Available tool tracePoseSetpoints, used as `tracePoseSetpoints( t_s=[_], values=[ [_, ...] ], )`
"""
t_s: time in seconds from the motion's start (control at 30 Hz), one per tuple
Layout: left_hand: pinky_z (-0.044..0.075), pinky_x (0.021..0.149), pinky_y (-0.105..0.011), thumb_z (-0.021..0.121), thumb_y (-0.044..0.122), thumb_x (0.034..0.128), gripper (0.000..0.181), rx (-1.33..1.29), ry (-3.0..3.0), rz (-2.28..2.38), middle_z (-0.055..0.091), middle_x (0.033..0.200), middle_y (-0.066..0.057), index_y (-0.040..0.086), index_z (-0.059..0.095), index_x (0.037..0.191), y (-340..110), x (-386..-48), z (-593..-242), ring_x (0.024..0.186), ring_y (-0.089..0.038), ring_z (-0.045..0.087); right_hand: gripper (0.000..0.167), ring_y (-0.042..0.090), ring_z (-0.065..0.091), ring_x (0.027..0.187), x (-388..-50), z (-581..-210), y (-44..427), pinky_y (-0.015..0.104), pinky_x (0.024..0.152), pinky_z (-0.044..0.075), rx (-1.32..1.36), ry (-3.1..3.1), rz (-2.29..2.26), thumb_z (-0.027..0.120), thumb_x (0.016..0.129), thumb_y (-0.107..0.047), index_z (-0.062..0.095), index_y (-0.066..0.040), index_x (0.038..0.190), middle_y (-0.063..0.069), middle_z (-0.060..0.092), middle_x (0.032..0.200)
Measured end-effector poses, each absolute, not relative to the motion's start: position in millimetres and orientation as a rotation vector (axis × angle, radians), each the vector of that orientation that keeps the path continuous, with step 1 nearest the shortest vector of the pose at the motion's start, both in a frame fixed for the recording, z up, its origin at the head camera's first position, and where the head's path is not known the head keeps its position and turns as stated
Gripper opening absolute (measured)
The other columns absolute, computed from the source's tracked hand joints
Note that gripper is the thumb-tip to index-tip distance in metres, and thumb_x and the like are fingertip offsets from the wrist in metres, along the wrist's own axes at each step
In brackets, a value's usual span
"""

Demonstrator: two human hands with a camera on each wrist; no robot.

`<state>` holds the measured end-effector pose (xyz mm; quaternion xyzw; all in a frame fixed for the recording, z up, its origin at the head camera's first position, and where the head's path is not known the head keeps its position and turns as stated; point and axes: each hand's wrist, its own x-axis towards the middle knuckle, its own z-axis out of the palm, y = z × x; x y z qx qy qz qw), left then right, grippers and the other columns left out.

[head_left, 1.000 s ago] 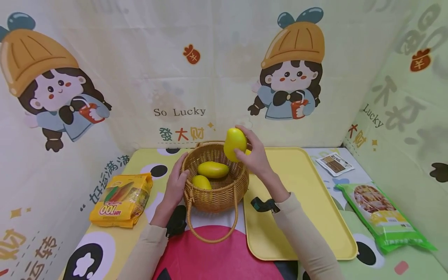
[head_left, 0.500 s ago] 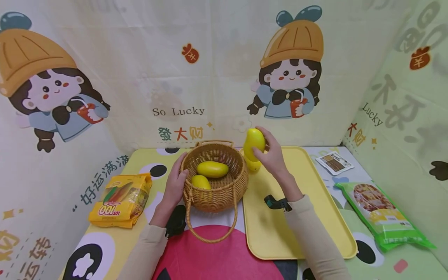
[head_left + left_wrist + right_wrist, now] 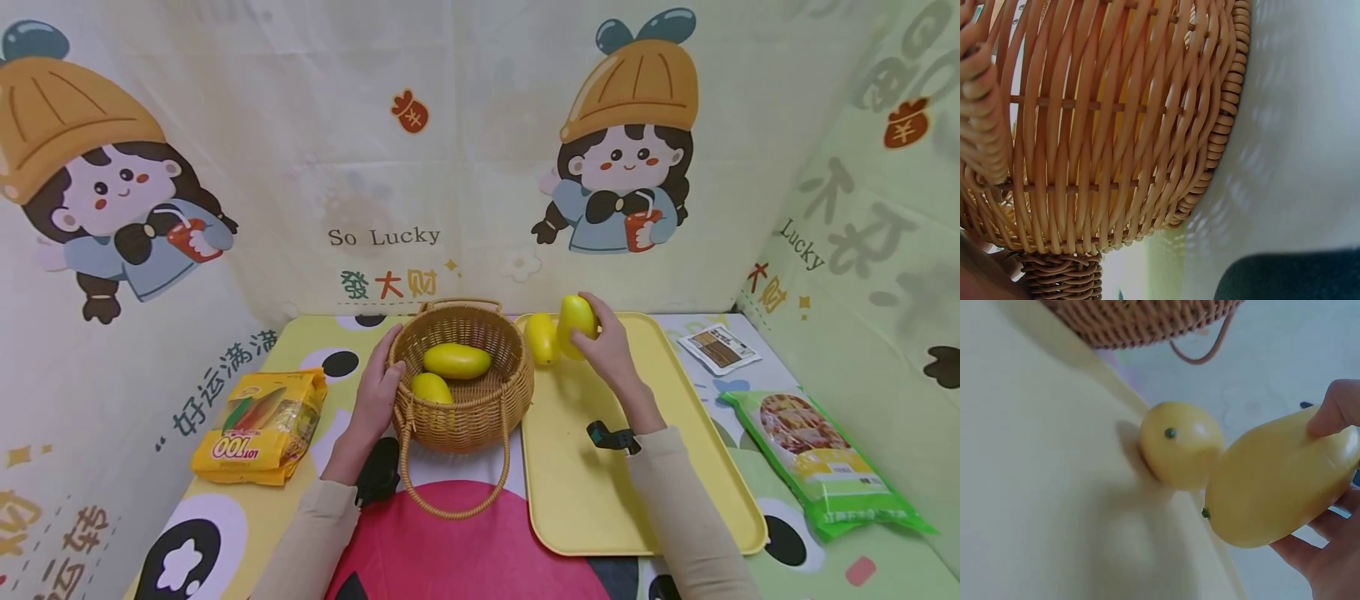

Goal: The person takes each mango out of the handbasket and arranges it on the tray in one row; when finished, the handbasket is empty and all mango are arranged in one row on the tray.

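Note:
A wicker basket (image 3: pixel 465 425) stands mid-table with two yellow mangoes (image 3: pixel 456 361) inside, its front handle hanging down. My left hand (image 3: pixel 377 390) grips the basket's left side; in the left wrist view the woven wall (image 3: pixel 1116 125) fills most of the picture. To the right, my right hand (image 3: pixel 609 348) holds another mango (image 3: pixel 576 327) between thumb and fingers at the back of the yellow tray (image 3: pixel 600 467). Beside it a further mango (image 3: pixel 541 338) lies on the tray's back left part. The right wrist view shows the held mango (image 3: pixel 1279 481) close by the lying one (image 3: pixel 1182 445).
An orange snack bag (image 3: pixel 258 429) lies at the left of the table. Right of the tray are a small white packet (image 3: pixel 720 350) and a green food bag (image 3: pixel 821 458). A printed cloth wall rises behind the table and along both sides.
My right hand has carried its mango from over the basket's right rim rightward and down toward the tray, uncovering the mango lying there. My left hand has stayed on the basket.

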<state>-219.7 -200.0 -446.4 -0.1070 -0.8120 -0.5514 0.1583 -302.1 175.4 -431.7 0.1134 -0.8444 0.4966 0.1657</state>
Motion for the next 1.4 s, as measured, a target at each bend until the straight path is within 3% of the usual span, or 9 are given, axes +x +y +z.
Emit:
tracePoseSetpoints(
  t_s=[0.27, 0.5, 0.93, 1.2, 1.4],
  values=[
    [0.033, 0.114, -0.062, 0.039, 0.019, 0.1009, 0.058, -0.299, -2.338, -1.591, 0.030, 0.162, -0.005, 0.027, 0.028, 0.157, -198, -219, -453, 0.147, -0.034, 0.033, 0.067, 0.036, 0.045, 0.130, -311, -459, 189, 0.053, 0.110, 0.036, 0.293, -2.537, 1.393, 0.059, 0.086, -0.011, 0.040, -0.009, 0.150, 0.018, 0.042, 0.153],
    [0.033, 0.114, -0.062, 0.038, 0.011, 0.0995, 0.060, -0.284, -2.387, -1.614, 0.028, 0.162, -0.016, 0.009, 0.026, 0.158, -189, -200, -424, 0.147, -0.041, 0.031, 0.071, 0.039, 0.045, 0.126, -316, -472, 189, 0.053, 0.105, 0.038, 0.160, -2.613, 1.429, 0.056, 0.088, -0.014, 0.032, -0.011, 0.155, 0.023, 0.042, 0.150],
    [0.036, 0.113, -0.060, 0.039, 0.018, 0.1003, 0.058, -0.276, -2.332, -1.581, 0.032, 0.161, -0.002, 0.031, 0.030, 0.156, -198, -218, -454, 0.145, -0.032, 0.036, 0.065, 0.039, 0.037, 0.138, -319, -479, 190, 0.053, 0.119, 0.029, 0.049, -2.609, 1.419, 0.055, 0.094, -0.021, 0.033, -0.005, 0.153, 0.023, 0.038, 0.152],
    [0.036, 0.113, -0.060, 0.040, 0.019, 0.0999, 0.058, -0.284, -2.329, -1.577, 0.032, 0.161, -0.002, 0.028, 0.030, 0.156, -197, -219, -450, 0.146, -0.031, 0.035, 0.070, 0.040, 0.033, 0.144, -320, -476, 189, 0.055, 0.121, 0.025, 0.114, -2.638, 1.347, 0.056, 0.089, -0.014, 0.033, 0.000, 0.153, 0.025, 0.035, 0.154],
    [0.037, 0.112, -0.062, 0.039, 0.017, 0.0996, 0.059, -0.309, -2.316, -1.566, 0.032, 0.161, -0.005, 0.024, 0.029, 0.157, -199, -220, -447, 0.145, -0.034, 0.036, 0.070, 0.041, 0.032, 0.146, -321, -476, 185, 0.054, 0.121, 0.026, 0.105, -2.666, 1.351, 0.056, 0.096, -0.025, 0.028, -0.001, 0.155, 0.024, 0.035, 0.157]
  ],
)
